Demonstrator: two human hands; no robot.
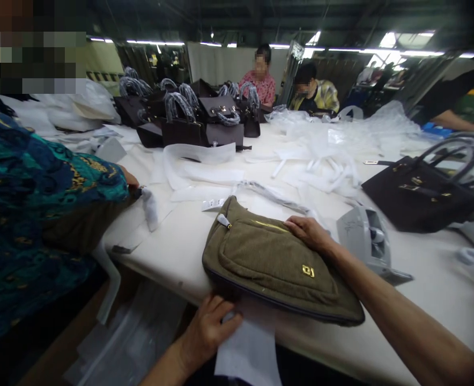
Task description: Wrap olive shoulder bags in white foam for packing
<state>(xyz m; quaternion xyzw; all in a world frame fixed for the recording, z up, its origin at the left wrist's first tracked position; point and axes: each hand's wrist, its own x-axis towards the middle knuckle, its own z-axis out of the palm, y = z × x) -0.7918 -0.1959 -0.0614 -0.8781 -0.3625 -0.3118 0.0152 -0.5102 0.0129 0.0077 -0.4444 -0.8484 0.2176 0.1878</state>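
So the olive shoulder bag (261, 257) is on the near edge of the white worktable (164, 252), lower side sticking out past it. Looks like corduroy, with a gold zip, a gold metal logo and dark piping.

Taking the bag as the middle of the dial, 12 pointing away from the wearer: the right hand (311, 233) is at 1 o'clock, grasping the top edge, fingers over it by the zip. Left hand (210, 327) is at 7-8, fingers curled near the lower edge, right by a hanging white sheet (247, 351). Can't tell if it's pinching anything.

Grey tape dispenser (363, 236) at 2-3, and a dark handbag (416, 193) just past it. Bunch of dark handbags (183, 131) at 11, handles wrapped. Co-worker in a teal patterned top (47, 182) at 9-10.
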